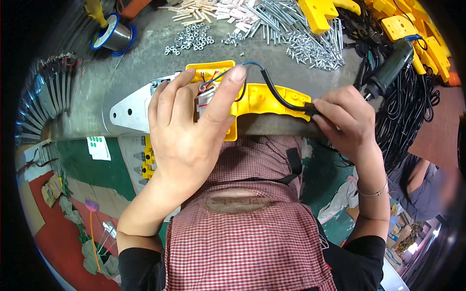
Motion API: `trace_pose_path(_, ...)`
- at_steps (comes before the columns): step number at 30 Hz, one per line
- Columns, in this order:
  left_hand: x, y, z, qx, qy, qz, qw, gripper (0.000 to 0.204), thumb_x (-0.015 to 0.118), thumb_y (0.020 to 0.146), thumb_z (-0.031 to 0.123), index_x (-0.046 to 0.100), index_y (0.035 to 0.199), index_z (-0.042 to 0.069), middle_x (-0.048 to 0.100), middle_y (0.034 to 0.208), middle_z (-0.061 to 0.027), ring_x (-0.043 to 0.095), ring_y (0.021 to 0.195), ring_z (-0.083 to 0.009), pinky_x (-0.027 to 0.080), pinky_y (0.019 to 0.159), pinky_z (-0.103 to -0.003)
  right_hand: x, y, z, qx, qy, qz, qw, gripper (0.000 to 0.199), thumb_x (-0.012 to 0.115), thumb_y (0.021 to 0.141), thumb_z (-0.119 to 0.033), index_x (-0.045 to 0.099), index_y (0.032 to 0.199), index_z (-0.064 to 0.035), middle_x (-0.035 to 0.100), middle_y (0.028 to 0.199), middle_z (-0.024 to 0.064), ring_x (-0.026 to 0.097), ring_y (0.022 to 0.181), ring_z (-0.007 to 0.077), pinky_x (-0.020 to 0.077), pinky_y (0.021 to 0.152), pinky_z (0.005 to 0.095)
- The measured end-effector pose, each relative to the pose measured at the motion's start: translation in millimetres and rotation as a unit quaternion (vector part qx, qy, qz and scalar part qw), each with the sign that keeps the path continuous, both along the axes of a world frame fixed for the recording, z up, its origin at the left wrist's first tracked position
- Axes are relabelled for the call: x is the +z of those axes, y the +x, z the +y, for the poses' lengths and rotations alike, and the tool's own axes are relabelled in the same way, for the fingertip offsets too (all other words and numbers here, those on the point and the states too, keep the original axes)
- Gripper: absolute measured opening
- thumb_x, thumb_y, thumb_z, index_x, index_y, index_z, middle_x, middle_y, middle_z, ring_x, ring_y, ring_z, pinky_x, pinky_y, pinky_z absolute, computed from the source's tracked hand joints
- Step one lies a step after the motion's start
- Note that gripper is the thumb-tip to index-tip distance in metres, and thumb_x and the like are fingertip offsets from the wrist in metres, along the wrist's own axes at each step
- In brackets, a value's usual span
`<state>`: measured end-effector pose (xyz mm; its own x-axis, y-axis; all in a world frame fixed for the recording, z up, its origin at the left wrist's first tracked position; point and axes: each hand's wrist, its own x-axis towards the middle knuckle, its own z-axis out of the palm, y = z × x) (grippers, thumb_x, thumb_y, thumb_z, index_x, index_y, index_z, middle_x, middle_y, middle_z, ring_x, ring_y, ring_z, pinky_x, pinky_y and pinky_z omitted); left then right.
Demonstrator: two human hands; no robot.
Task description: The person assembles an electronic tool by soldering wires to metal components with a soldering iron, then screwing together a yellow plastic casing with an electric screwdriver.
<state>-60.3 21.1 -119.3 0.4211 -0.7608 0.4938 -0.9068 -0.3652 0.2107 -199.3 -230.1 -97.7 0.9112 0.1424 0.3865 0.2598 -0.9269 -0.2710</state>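
An opened yellow plastic tool housing (272, 99) with a curved handle lies at the table's front edge. From its left end juts a flat, tapered silver metal plate (133, 109) with holes. My left hand (184, 121) grips the housing's wide part, fingers curled over it and thumb raised along the wires; its palm hides much of the inside. A blue wire (251, 62) rises near the thumb and meets a black cable (273, 88) running along the handle. At the handle's right end, my right hand (347, 116) is closed on the black cable, pinching its thicker sleeve.
Nuts (191, 40), screws (315, 48), long bolts (276, 19) and wooden sticks (194, 9) lie in piles behind. A wire spool (115, 36) stands back left. An electric screwdriver (388, 70), coiled black cables (403, 126) and yellow housings (429, 39) crowd the right. Another person (422, 179) sits beyond.
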Motion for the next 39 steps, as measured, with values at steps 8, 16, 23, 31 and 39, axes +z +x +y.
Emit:
trace_pose_path(8,-1,-3,8,0.004,-0.028,0.030,0.999,0.099,0.083,0.062,0.005,0.032,0.147,-0.003,0.054,0.129,-0.0209,0.054,0.111,-0.0392,0.041,0.098,-0.048,33,34,39,-0.017,0.084,0.071,0.994,0.042,0.074,0.073,-0.013,0.065,0.113,-0.0021,0.063,0.110,0.0142,0.060,0.099,0.0340,0.0484,0.085,0.0402)
trace_pose_path(16,6,-5,3,0.015,-0.002,0.081,0.997,0.064,0.076,0.070,0.011,0.060,0.131,0.014,0.058,0.102,-0.0141,0.053,0.118,-0.0358,0.039,0.097,-0.048,21,42,54,0.031,0.178,0.135,0.974,0.034,0.069,0.079,-0.005,0.068,0.113,-0.0081,0.062,0.116,0.0129,0.062,0.101,0.0333,0.0493,0.086,0.0378)
trace_pose_path(23,3,-5,1,0.026,0.007,0.074,0.997,0.051,0.072,0.073,0.014,0.066,0.124,0.019,0.056,0.106,-0.0134,0.052,0.116,-0.0352,0.038,0.097,-0.052,27,63,37,-0.053,0.250,0.319,0.913,0.023,0.066,0.088,-0.011,0.062,0.108,-0.0005,0.068,0.085,0.0131,0.067,0.079,0.0222,0.0517,0.073,0.0321)
trace_pose_path(31,8,-3,7,0.010,0.016,0.123,0.992,0.049,0.073,0.071,0.014,0.071,0.119,0.019,0.055,0.112,-0.0155,0.050,0.119,-0.0389,0.037,0.100,-0.051,31,89,20,0.000,0.431,0.584,0.688,0.023,0.056,0.098,-0.024,0.058,0.105,-0.0022,0.065,0.074,0.0067,0.063,0.056,0.0122,0.0493,0.052,0.0258)
trace_pose_path(39,6,-4,15,-0.020,0.017,0.117,0.993,0.039,0.075,0.071,0.023,0.074,0.109,0.016,0.055,0.120,-0.0183,0.049,0.121,-0.0411,0.035,0.103,-0.056,21,88,24,-0.008,0.509,0.610,0.608,0.034,0.048,0.103,-0.036,0.058,0.104,-0.0032,0.062,0.069,0.0064,0.059,0.053,0.0106,0.0456,0.046,0.0232)
